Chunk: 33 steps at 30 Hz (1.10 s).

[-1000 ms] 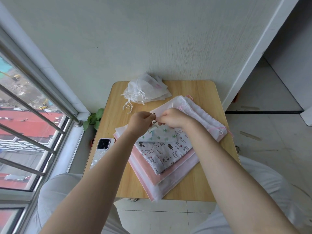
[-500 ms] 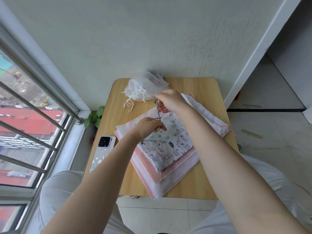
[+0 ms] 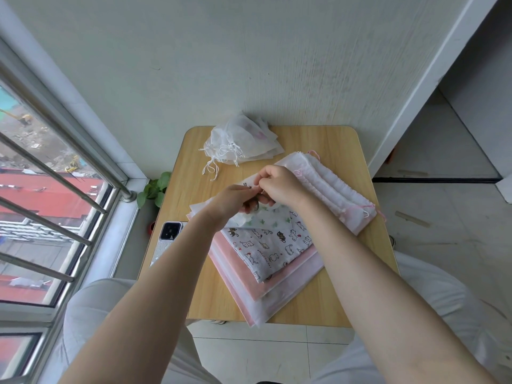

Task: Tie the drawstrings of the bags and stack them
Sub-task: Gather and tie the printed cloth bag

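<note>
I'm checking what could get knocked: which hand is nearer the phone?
Left. The left hand works just above and right of the phone; the right hand is farther right, over the bags.

A small wooden table [image 3: 327, 139] with rounded corners is set against a pale textured wall [image 3: 249, 56]. A barred window [image 3: 41, 189] is seen at the left, daylight entering. The floor [image 3: 443, 212] is laid with light tiles.

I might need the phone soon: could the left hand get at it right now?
Probably not at once. The phone lies uncovered at the table's left edge, near the left forearm, but the left hand is pinching the cord with the right hand.
</note>
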{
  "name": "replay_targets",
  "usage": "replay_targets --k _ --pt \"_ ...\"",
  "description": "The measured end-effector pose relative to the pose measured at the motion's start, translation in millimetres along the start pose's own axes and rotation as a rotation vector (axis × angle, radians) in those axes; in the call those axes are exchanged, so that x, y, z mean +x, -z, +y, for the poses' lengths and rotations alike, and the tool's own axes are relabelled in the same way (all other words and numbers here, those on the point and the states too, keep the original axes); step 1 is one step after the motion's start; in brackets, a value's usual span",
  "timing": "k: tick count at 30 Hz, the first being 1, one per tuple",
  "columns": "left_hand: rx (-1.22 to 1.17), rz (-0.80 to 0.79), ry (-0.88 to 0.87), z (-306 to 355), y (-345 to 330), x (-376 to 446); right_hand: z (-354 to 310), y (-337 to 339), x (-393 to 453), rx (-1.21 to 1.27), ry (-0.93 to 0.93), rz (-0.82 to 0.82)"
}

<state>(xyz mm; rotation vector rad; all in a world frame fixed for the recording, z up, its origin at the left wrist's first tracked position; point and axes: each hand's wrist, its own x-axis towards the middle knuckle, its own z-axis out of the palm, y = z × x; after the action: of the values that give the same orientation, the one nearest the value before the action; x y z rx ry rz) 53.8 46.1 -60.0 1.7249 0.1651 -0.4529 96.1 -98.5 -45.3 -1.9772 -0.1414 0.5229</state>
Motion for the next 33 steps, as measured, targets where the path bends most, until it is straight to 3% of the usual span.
replay_targets --k 8,15,20,25,29,33 --pt "-0.238 0.309 0.010 -2 8 7 4 7 -1 -0.139 -0.007 0.006" --pt "-0.296 0.252 0.000 2 13 5 6 6 -6 -0.037 -0.023 -0.066" --pt "-0.190 0.254 -0.026 4 12 3 7 4 -7 -0.078 -0.028 -0.082" --pt "-0.047 0.196 -0.078 8 11 -2 4 10 -4 -0.103 0.110 0.154" --pt "0.070 0.171 -0.126 14 8 -5 4 6 0 -0.009 0.078 0.024" --pt "0.132 0.287 -0.175 11 6 -5 10 0 2 0.060 0.032 0.016"
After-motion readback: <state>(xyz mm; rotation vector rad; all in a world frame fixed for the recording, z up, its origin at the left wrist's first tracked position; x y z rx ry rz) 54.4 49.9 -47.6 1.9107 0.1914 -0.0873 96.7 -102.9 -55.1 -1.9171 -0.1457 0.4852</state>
